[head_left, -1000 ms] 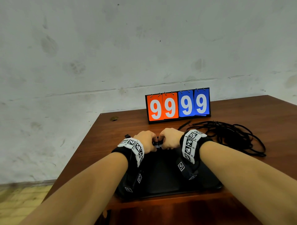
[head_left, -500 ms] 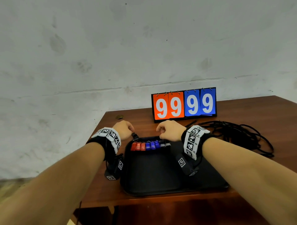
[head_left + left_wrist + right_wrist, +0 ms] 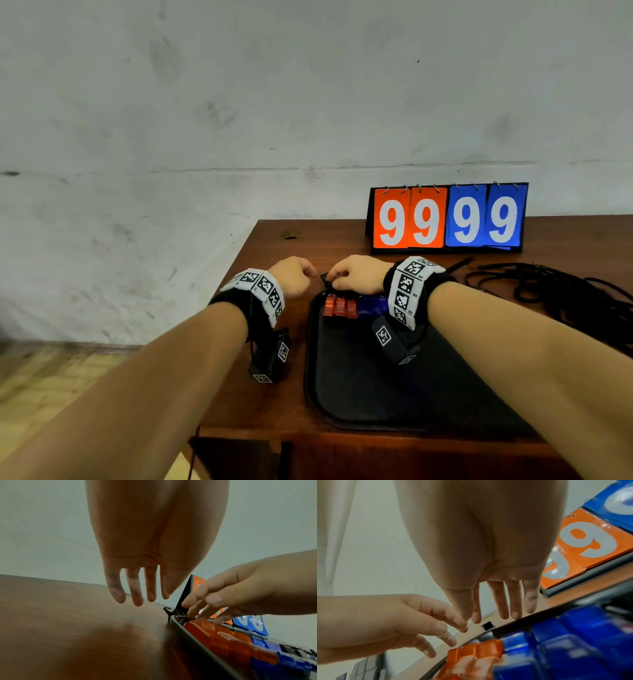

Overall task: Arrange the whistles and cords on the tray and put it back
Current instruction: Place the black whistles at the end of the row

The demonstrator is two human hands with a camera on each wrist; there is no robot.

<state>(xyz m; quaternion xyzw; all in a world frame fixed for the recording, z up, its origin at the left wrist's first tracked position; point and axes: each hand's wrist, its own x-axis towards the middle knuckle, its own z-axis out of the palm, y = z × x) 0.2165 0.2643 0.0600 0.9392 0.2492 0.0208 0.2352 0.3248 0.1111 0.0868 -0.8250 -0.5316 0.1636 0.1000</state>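
A black tray (image 3: 359, 377) lies near the table's front edge. Along its far rim runs a row of whistles, red (image 3: 339, 306) at the left and blue (image 3: 371, 305) beside them; my right wristband hides the rest. A small black piece (image 3: 325, 277) lies on the table just beyond the tray's far left corner. My right hand (image 3: 356, 274) hovers over that corner, its fingers (image 3: 501, 601) straight, their tips just above the piece (image 3: 488, 625). My left hand (image 3: 294, 277) hangs left of the tray, fingers (image 3: 133, 592) relaxed and holding nothing. Tangled black cords (image 3: 555, 291) lie on the table to the right.
A flip scoreboard (image 3: 448, 217) reading 99 99 stands behind the tray near the wall. The table's left edge (image 3: 233, 270) runs close to my left hand. A small brown spot (image 3: 289, 234) marks the far left corner.
A second ago both hands were together at the whistle row. The left hand drew off to the tray's left, and the right hand has since shifted left to the far corner.
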